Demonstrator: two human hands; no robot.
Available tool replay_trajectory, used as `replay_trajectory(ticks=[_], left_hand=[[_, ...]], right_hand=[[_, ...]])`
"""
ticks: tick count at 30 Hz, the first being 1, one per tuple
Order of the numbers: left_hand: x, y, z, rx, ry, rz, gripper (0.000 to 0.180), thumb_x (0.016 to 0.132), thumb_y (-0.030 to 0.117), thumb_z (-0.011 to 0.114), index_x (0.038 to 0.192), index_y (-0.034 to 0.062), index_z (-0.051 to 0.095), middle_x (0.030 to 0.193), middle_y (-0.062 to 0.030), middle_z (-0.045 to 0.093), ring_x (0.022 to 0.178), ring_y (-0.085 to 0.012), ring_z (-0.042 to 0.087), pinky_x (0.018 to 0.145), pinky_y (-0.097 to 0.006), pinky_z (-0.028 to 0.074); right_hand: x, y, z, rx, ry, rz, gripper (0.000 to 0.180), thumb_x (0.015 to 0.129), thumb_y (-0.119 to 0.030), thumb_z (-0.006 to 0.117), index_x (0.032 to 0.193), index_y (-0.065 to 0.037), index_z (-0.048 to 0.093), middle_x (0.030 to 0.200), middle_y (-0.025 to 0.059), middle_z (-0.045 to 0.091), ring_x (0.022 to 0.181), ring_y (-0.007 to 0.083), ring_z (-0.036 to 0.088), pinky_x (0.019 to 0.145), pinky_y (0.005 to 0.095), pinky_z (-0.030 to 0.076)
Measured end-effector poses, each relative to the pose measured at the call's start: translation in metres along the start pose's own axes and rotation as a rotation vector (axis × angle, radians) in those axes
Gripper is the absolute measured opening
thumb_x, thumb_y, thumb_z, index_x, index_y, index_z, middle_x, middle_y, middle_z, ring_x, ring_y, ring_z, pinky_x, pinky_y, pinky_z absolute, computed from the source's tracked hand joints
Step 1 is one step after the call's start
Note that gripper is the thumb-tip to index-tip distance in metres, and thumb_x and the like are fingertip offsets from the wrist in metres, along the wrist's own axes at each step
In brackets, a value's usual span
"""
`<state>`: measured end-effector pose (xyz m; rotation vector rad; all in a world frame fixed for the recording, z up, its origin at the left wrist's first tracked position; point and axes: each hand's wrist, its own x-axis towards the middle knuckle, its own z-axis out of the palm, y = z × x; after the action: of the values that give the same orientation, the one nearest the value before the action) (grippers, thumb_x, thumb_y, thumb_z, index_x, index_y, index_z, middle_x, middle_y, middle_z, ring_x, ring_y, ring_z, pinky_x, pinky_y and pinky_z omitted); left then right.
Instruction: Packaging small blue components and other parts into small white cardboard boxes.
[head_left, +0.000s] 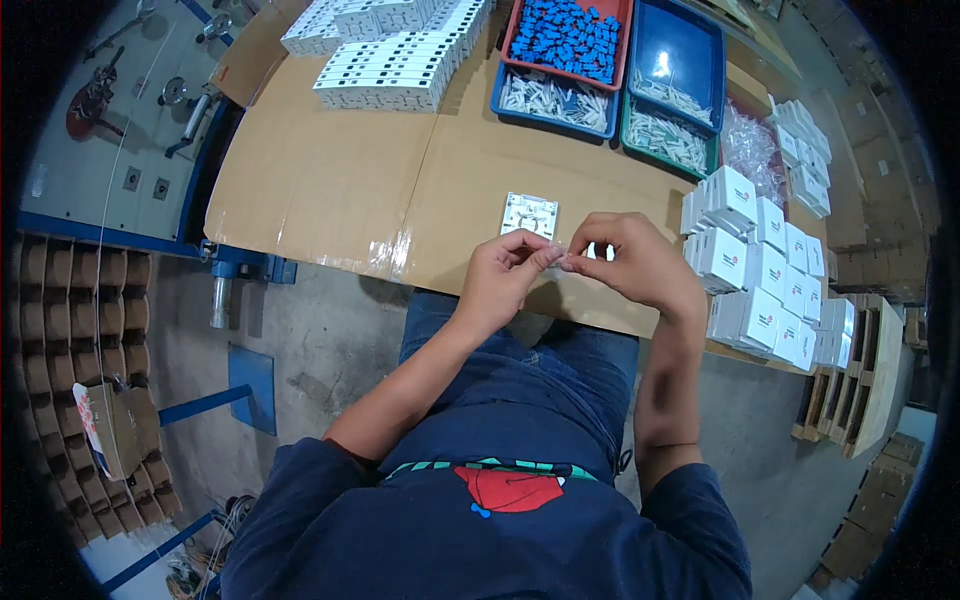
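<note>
My left hand (507,277) and my right hand (638,258) meet over the near edge of the cardboard-covered table (330,180). Thumb and fingers of both are pinched together at the same spot. Between the fingertips is a small pale thing, too little and too covered to name. Just beyond them a square white plastic plate (530,214) with moulded details lies flat on the cardboard; neither hand appears to grip it.
Small blue parts (565,40) fill a red tray at the back, above a blue tray (556,125) of white plugs. Beside them, a blue tray (675,45) sits over a green one (668,168). White boxes (760,265) stack rightward; white plates (400,70) stand back left.
</note>
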<state>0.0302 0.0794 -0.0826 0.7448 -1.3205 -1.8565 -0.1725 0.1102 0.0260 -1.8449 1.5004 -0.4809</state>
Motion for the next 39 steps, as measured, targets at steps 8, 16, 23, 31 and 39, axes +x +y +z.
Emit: replay_trajectory(ticks=[8,16,23,31,39], left_hand=[[0.000,0.017,0.009,0.015,0.153,0.185,0.015,0.102,0.013,0.067,0.107,-0.0013,0.068,0.099,-0.0049,0.071,0.091,-0.0101,0.067,0.084,-0.026,0.054],[-0.001,0.039,0.013,-0.052,0.201,0.257,0.019,0.105,0.016,0.063,0.111,-0.0017,0.062,0.100,-0.0094,0.072,0.090,-0.0147,0.070,0.079,-0.031,0.059],[-0.004,0.036,0.012,0.012,0.199,0.287,0.019,0.104,0.015,0.065,0.112,-0.0020,0.065,0.102,-0.0078,0.071,0.094,-0.0130,0.069,0.085,-0.029,0.056],[-0.007,0.039,0.010,0.096,0.180,0.299,0.021,0.104,0.015,0.065,0.113,-0.0036,0.068,0.103,-0.0088,0.073,0.098,-0.0143,0.071,0.088,-0.029,0.056],[-0.008,0.036,0.006,0.122,0.170,0.288,0.020,0.104,0.014,0.065,0.112,-0.0039,0.068,0.102,-0.0089,0.073,0.097,-0.0140,0.071,0.087,-0.028,0.056]], right_hand=[[-0.006,-0.009,0.008,0.151,0.263,-0.025,0.019,0.087,-0.018,0.080,0.091,-0.002,0.072,0.074,0.0089,0.069,0.064,0.0153,0.061,0.059,0.0292,0.045],[-0.015,-0.007,0.033,0.712,0.574,0.034,0.018,0.092,-0.004,0.075,0.110,0.000,0.073,0.097,0.0015,0.073,0.078,0.0018,0.061,0.063,0.0182,0.045],[-0.013,-0.016,0.053,0.726,0.545,0.053,0.014,0.094,-0.002,0.074,0.107,0.000,0.073,0.089,-0.0026,0.069,0.075,0.0001,0.056,0.061,0.0174,0.043],[-0.010,-0.010,0.060,0.760,0.581,0.000,0.011,0.094,-0.002,0.074,0.104,0.000,0.073,0.086,-0.0026,0.068,0.073,0.0008,0.056,0.061,0.0173,0.042],[-0.006,0.000,0.067,0.804,0.580,0.016,0.007,0.094,-0.002,0.073,0.099,0.001,0.070,0.085,-0.0009,0.067,0.074,0.0033,0.058,0.065,0.0187,0.046]])
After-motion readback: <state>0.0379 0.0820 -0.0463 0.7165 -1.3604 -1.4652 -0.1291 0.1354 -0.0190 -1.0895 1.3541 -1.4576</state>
